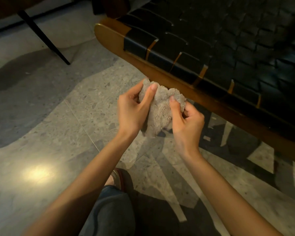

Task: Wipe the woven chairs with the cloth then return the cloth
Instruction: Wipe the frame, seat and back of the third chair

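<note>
over the speckled floor [61, 126], just short of the woven chair [220, 53], both the left hand [132, 110] and right hand [186, 120] had fingers clamped on the bunched cloth [160, 109], seemingly regathering it to wipe.

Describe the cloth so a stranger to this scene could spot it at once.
Find the woven chair with black straps on a brown wooden frame. Just in front of its front rail, the left hand and right hand grip the cloth, the only pale, fluffy, crumpled thing.
</note>
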